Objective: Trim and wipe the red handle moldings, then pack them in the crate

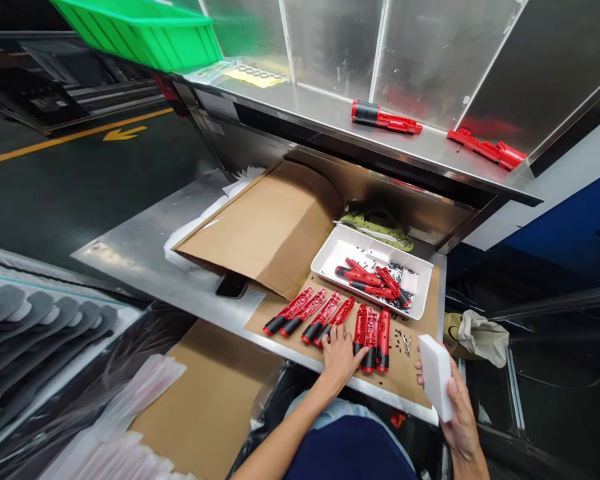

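My left hand [341, 357] lies flat with fingers apart on a brown cardboard sheet [410, 377], its fingertips at the lower ends of a row of red-and-black plastic tool housings [325, 317]. It holds nothing. Several more housings [371, 339] lie side by side just right of it. My right hand [457, 420] grips a white melamine sponge [436, 377] at the sheet's right edge. A white plastic tray [370, 250] above the row holds several red housings [363, 277] and loose dark screws. A few small metal screws [405, 342] lie on the sheet.
A stainless steel shelf [280, 90] behind carries two red housing parts [386, 118] [487, 149]. A green bin [140, 30] sits at its left end. A folded cardboard sheet [260, 227] and a black phone [233, 285] lie on the steel table [145, 257].
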Action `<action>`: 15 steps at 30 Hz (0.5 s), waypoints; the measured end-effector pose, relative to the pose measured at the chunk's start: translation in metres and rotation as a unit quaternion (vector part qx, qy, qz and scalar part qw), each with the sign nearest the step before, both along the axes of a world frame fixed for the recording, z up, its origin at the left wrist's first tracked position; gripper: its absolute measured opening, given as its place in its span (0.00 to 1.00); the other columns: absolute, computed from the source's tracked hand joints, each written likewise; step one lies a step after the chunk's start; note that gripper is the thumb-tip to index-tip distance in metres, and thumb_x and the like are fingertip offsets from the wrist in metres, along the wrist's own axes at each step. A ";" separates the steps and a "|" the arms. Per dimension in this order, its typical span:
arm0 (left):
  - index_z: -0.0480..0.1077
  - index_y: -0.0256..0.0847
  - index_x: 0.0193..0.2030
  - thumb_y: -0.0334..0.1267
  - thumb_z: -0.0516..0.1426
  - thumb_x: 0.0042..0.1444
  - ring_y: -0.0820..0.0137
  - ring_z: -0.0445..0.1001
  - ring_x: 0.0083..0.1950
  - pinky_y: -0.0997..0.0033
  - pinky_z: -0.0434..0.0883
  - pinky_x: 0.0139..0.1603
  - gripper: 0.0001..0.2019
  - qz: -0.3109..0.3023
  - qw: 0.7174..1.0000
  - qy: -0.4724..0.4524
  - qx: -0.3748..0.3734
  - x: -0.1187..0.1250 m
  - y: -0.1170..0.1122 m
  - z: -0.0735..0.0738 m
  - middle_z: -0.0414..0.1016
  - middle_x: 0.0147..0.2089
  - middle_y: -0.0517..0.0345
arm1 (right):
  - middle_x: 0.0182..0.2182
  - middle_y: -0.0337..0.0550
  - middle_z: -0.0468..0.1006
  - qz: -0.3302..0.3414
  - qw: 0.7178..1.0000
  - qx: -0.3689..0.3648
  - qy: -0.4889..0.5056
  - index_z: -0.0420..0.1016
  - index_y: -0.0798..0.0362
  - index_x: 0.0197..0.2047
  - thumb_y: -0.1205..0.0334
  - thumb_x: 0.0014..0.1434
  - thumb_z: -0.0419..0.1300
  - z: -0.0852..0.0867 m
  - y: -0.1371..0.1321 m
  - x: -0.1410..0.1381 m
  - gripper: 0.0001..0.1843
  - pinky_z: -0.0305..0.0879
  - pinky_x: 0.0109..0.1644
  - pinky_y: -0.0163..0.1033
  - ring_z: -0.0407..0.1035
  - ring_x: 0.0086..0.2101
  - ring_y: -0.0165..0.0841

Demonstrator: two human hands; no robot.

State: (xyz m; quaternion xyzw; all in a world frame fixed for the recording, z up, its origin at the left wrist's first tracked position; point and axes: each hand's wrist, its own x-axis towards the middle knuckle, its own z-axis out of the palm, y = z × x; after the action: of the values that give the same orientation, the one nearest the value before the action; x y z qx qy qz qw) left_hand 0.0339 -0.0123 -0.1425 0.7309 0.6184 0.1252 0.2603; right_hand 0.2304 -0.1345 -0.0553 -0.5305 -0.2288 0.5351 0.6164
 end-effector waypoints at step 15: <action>0.69 0.37 0.44 0.63 0.41 0.63 0.72 0.68 0.28 0.73 0.69 0.27 0.30 0.079 0.800 -0.477 -0.356 -0.049 -0.010 0.092 0.68 0.31 0.55 | 0.65 0.50 0.63 0.107 0.916 0.074 -0.379 0.59 0.44 0.70 0.43 0.67 0.50 -0.001 0.045 -0.032 0.32 0.65 0.61 0.51 0.63 0.61 0.45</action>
State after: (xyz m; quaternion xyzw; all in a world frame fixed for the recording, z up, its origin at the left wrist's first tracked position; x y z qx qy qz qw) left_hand -0.0154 -0.0218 -0.0508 0.3837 0.4729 0.2492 0.7530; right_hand 0.1984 -0.0899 -0.0561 -0.6190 -0.5396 0.3383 0.4596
